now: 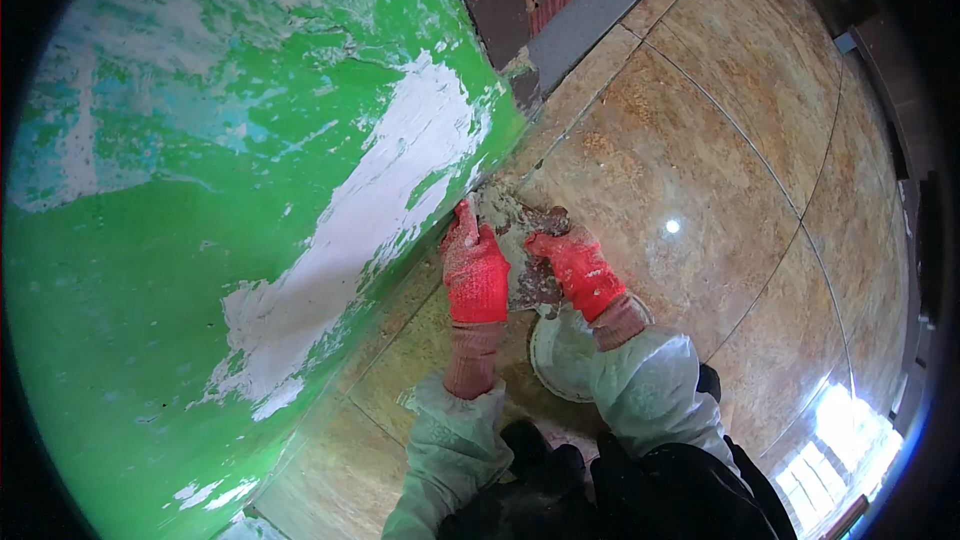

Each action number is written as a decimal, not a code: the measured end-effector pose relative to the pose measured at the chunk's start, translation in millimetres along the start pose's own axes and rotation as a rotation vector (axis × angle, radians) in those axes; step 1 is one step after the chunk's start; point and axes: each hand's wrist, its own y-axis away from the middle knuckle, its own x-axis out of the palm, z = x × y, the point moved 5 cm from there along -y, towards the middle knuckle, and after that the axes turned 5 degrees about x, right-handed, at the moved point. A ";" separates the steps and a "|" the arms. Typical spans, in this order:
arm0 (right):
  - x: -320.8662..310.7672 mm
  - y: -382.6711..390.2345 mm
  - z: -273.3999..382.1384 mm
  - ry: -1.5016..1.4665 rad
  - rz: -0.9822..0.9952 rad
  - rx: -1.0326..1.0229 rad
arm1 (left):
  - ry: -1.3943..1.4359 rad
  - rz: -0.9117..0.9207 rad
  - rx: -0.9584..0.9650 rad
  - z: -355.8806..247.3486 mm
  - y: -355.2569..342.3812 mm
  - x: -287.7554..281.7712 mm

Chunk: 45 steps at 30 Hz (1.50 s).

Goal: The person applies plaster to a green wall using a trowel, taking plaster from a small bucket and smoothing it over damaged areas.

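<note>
With the right hand [583, 270], I have fingers clasped on a putty-smeared plate [528, 275] between both hands, over the tiled floor [700, 160] beside the green wall [140, 290]; on the left hand [476, 278], I cannot tell what the fingers grasp.

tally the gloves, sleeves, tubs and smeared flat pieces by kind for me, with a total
Red gloves: 2, one on the left hand, one on the right hand
Pale sleeves: 2
Round white tub: 1, partly hidden by the right arm
Smeared flat piece: 1, between the hands
Total: 6
</note>
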 end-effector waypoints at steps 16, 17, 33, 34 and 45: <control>-1.5 4.5 -13.8 -0.183 0.158 -0.209 | 0.078 -0.229 0.237 -14.2 5.7 -13.9; -1.9 5.3 -14.5 -0.213 0.150 -0.188 | 0.097 -0.180 0.158 -17.7 7.5 -14.4; -8.4 -3.0 -26.2 -0.232 0.197 -0.313 | 0.347 -0.058 0.078 -6.3 4.9 -1.3; -8.3 -2.0 -25.3 -0.230 0.200 -0.313 | 0.346 -0.061 0.076 -4.1 5.2 -1.9; -11.0 -7.5 -31.2 -0.059 0.152 -0.195 | 0.059 0.095 0.116 -8.8 -1.8 -11.4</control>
